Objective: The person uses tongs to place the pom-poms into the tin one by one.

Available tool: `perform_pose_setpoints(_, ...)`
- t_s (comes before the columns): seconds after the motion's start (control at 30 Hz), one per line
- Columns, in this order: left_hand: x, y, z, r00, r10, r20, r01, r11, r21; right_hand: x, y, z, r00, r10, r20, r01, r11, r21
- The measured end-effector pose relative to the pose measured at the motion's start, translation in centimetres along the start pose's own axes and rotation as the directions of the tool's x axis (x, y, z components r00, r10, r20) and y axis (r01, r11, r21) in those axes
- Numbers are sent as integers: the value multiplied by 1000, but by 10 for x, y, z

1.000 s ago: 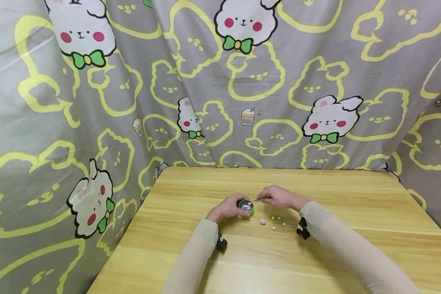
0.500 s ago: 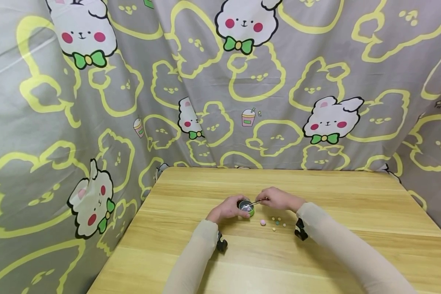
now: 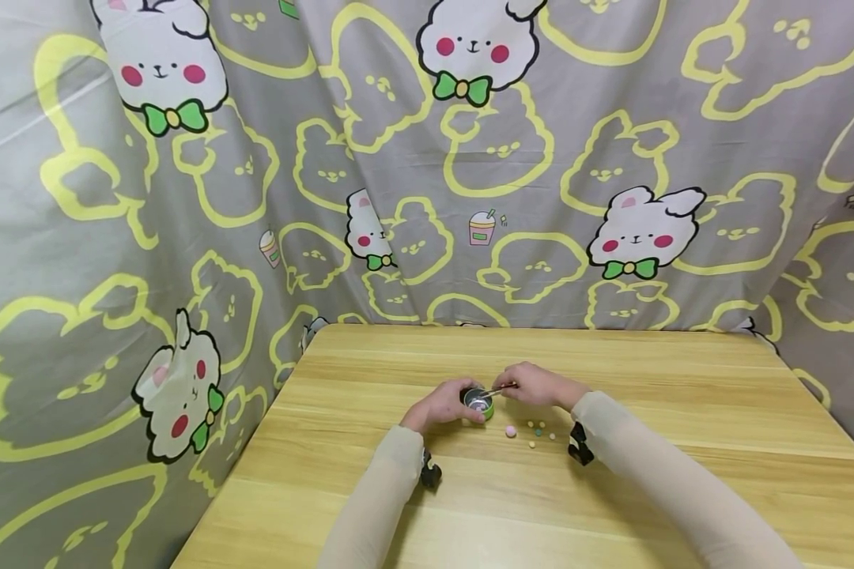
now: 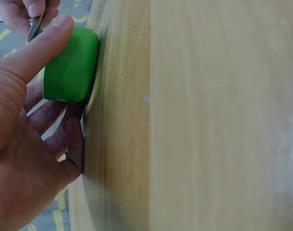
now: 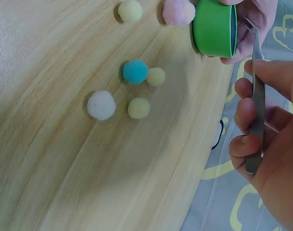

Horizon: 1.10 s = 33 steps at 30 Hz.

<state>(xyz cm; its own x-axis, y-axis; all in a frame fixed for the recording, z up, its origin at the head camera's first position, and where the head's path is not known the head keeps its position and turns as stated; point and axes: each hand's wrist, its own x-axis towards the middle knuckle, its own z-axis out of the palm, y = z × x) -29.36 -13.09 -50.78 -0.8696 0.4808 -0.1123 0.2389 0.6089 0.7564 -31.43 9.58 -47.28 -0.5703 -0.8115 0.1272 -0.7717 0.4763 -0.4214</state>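
Grey cloth printed with yellow outlines and white rabbits (image 3: 644, 229) hangs behind and to the left of our wooden desk (image 3: 683, 411), and it drapes past the desk's edges on both sides.

Starting at the left, our left hand (image 3: 443, 404) rests on the desk with its grip curled round the small green cup (image 3: 479, 403). In the left wrist view the thumb (image 4: 38, 48) lies along the cup's side and the other fingers wrap beneath it, so the cup is clamped between them while it stands on the wood near the middle of the desk. From the head view we see its shiny inside.

Just right of the cup, our right hand (image 3: 534, 384) has its grip pinched together on a pair of metal tweezers (image 5: 256, 103), whose tips reach toward the cup's rim. We cannot tell whether the tips carry anything.

On the desk in front of that hand lie small pompoms, loosely scattered. A pink pompom (image 5: 178, 11) touches the cup's outer wall, and a pale yellow one (image 5: 130, 9) lies near it. A teal pompom (image 5: 135, 71) touches another yellow one (image 5: 156, 76), and a white pompom (image 5: 100, 105) sits just beside a third yellow one (image 5: 138, 108).
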Motion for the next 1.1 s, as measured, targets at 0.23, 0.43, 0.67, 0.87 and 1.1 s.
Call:
perform_pose_setpoints(0.23,1,-1,1,1000,-4,5,4,1000,15,-4,-2,-5,999,46,-6,-46,999,30)
perform_pose_setpoints(0.43,1,-3,2,1000,2,5,-2,1000,12,-13,1,-12,999,46,-25,-45,999,28)
perform_pose_setpoints(0.67,0,-3,2,1000,-19,4,19,1000,4,-29,7,-18,997,33,-63,-33,999,13)
perform_pose_setpoints(0.87,-2,-2,2,1000,-20,5,20,1000,-10,-44,13,-20,996,58,-68,-56,998,28)
perform_pose_setpoints(1.1,-2,1,1,1000,-17,8,17,1000,-20,-63,17,-21,997,28,-65,-28,1000,-11)
